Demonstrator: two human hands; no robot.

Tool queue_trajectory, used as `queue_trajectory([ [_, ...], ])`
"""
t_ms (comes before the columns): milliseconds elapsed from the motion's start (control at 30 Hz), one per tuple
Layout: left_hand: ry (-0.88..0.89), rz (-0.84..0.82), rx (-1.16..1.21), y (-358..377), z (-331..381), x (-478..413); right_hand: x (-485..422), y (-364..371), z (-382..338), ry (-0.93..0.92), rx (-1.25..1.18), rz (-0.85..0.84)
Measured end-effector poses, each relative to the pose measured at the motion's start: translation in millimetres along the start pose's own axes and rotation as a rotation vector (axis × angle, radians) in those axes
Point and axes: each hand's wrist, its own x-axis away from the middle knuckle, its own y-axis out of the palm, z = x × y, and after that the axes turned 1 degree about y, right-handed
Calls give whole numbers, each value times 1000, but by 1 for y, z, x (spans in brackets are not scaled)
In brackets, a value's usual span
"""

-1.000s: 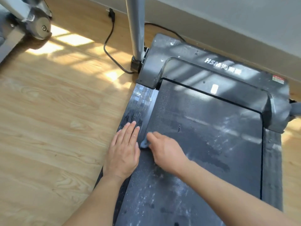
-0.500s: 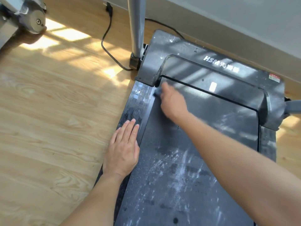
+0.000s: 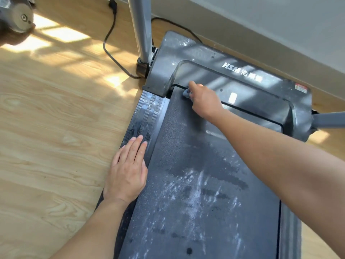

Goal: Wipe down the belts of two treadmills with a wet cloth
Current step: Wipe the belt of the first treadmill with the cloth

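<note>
A dark treadmill belt (image 3: 196, 184) fills the middle of the view, streaked with pale dust and darker damp patches. My right hand (image 3: 204, 101) reaches to the belt's far left corner, by the grey motor cover (image 3: 252, 85), and grips a small grey-blue cloth (image 3: 186, 93) that shows just past the knuckles. My left hand (image 3: 127, 171) lies flat with straight fingers on the ribbed left side rail (image 3: 145, 113).
A silver upright post (image 3: 140, 28) rises at the treadmill's front left, with a black power cable (image 3: 110, 45) looping over the wooden floor (image 3: 56, 128). Part of a second machine (image 3: 18, 14) shows at top left. A grey wall runs behind.
My right hand slid with the cloth from the belt's left edge near my left hand up to the far corner by the motor cover. The left hand stayed put.
</note>
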Motion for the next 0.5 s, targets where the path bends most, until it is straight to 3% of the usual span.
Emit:
queue_trajectory([
  [133, -9, 8, -7, 0, 0, 1, 43, 11, -18, 137, -140, 32],
  [233, -5, 4, -8, 0, 2, 1, 131, 29, -37, -13, -287, 0],
  [367, -11, -18, -7, -2, 0, 0, 236, 36, -54, -211, -275, -250],
  [500, -4, -29, -4, -4, 0, -2, 174, 19, -19, 10, -284, -98],
])
